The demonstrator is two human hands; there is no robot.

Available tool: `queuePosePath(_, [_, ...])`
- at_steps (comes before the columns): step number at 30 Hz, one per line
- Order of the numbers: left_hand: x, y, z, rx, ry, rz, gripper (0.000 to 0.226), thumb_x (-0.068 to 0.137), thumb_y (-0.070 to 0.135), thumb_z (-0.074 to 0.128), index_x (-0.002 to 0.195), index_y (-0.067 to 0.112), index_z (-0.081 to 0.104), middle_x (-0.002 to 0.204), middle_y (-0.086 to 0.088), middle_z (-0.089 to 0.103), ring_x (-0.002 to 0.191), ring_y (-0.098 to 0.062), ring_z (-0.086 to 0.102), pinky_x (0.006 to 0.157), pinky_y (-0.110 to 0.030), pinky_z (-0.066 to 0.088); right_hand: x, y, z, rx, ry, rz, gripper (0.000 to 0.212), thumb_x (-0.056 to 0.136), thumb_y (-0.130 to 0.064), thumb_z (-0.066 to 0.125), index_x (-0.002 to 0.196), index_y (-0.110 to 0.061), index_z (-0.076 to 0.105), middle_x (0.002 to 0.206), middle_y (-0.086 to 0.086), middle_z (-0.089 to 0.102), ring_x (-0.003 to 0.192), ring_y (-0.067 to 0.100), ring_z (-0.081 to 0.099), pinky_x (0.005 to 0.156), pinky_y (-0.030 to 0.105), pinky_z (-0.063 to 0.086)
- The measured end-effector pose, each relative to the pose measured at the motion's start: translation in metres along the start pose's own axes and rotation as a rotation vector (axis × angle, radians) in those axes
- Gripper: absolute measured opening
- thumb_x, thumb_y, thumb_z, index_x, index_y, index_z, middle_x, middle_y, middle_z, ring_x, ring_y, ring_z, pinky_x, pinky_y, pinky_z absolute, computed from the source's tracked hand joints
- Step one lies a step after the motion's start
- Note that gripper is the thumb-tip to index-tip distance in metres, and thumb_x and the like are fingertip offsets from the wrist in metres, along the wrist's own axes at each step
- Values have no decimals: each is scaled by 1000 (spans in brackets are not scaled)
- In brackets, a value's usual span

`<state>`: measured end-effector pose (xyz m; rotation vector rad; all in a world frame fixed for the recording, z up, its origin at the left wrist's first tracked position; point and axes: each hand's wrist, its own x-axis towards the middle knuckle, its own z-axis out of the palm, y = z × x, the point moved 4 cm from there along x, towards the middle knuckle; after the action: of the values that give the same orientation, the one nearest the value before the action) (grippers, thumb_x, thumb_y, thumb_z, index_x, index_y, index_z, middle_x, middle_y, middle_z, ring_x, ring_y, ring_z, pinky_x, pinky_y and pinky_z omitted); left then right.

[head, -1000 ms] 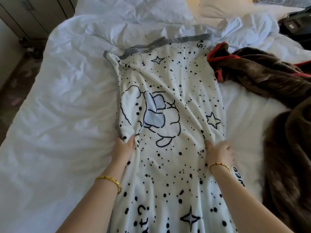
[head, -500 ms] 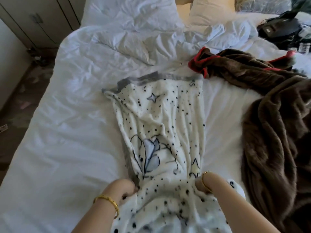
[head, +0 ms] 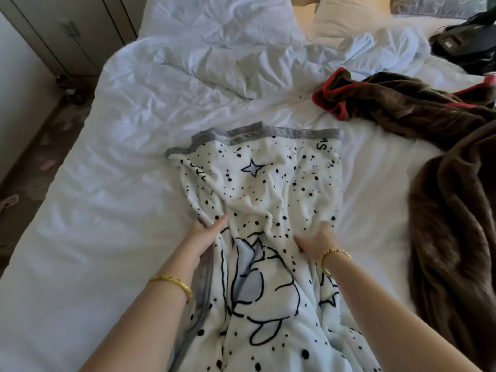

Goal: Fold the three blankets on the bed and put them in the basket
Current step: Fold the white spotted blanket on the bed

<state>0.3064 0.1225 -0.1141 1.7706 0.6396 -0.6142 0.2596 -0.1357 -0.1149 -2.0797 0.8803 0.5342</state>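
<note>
While the white spotted blanket [head: 268, 210] lies lengthwise down the middle of the bed [head: 107, 237], both hands are on it at about mid-length. Left hand [head: 205, 237] is at the blanket's left edge, fingers tucked under the bunched fabric, thumb on top: grip looks closed on that edge. Right hand [head: 315, 241] sits at the right side, motion-blurred; fingers appear to reach into or under the fabric, but I cannot tell whether that grip is clenched or only resting. Each wrist carries a gold bracelet [head: 174, 284].

Blanket details: grey trim along the far end and down the left edge, black dots, a pale blue star near the far end, a black-outlined cartoon figure between the forearms. Fabric is rucked into creases between the two hands; the near end runs out of the frame bottom.

Brown fleece blanket [head: 456, 224] with red edging lies heaped on the right side of the bed, apart from the spotted one, a strip of bare sheet between them. Whether it is one blanket or two, I cannot tell. White duvet [head: 214, 71] is crumpled at the far end, with pillows [head: 349, 17] behind. Dark bag [head: 464, 47] sits at the far right corner. Cabinet [head: 67, 30] and floor show at left.
</note>
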Motion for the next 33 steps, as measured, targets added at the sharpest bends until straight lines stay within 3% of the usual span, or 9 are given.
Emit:
queuePosePath(3, [14, 2, 6, 183, 145, 33, 38, 81, 22, 65, 115, 8, 53, 114, -12, 62, 88, -25, 58, 67, -26, 45, 4, 4, 11, -194, 95, -72, 41, 85, -9, 45, 124, -6, 32, 109, 17, 56, 93, 32, 56, 75, 39, 49])
queuePosePath(7, [20, -10, -3, 498, 149, 87, 35, 87, 26, 53, 118, 9, 55, 106, -12, 64, 94, -29, 60, 79, -33, 48, 11, 18, -18, -179, 332, 32, 35, 82, -8, 44, 117, -8, 36, 117, 18, 49, 105, 36, 50, 87, 43, 45])
queuePosePath(12, [38, 18, -25, 135, 203, 54, 69, 81, 59, 55, 133, 15, 47, 130, -8, 54, 116, -29, 53, 98, -40, 43, 9, -11, -14, -253, 429, -197, 70, 74, -9, 45, 138, -17, 19, 145, 9, 18, 137, 27, 11, 115, 41, 1])
queuePosePath(17, [44, 62, -40, -192, 354, 182, 23, 83, 21, 61, 105, 17, 57, 95, -7, 63, 90, -27, 61, 80, -34, 52, 7, -54, 5, -255, 476, -454, 59, 87, -14, 43, 141, -19, 21, 148, 6, 19, 139, 24, 13, 116, 40, 5])
queuePosePath(20, [20, 93, -24, 29, 437, 516, 24, 86, 11, 46, 98, 25, 61, 79, 5, 59, 70, -15, 55, 58, -19, 45, 6, -71, 9, 49, 310, -554, 45, 95, -30, 42, 137, -18, 34, 129, 0, 48, 119, 16, 45, 99, 28, 38])
queuePosePath(24, [-13, 104, 66, 497, -114, 736, 40, 92, 12, 47, 128, 29, 55, 109, 4, 66, 96, -15, 62, 78, -20, 47, 9, -94, 9, 754, -306, -301, 64, 70, -71, 49, 110, -23, 53, 94, -4, 65, 96, 11, 63, 78, 28, 51])
queuePosePath(26, [-23, 93, 98, 642, -333, 691, 39, 93, 15, 47, 128, 29, 55, 129, 5, 58, 116, -13, 53, 93, -20, 40, 16, -93, 5, 873, -393, -209, 46, 70, -55, 67, 93, -16, 61, 87, 4, 68, 85, 19, 66, 77, 33, 53])
queuePosePath(29, [-22, 79, 106, 539, -497, 597, 33, 92, 23, 49, 122, 30, 61, 125, 14, 59, 116, -2, 52, 92, -13, 40, 29, -76, -16, 523, -59, -110, 12, 86, -10, 56, 96, -4, 61, 81, 14, 59, 76, 25, 56, 75, 38, 47])
queuePosePath(33, [-4, 86, 76, 520, 77, 623, 25, 93, 21, 46, 113, 25, 61, 109, 4, 59, 101, -15, 57, 76, -19, 44, 35, -6, -81, 784, 631, 176, 30, 91, -2, 40, 117, 8, 53, 116, 23, 57, 99, 26, 52, 85, 39, 39])
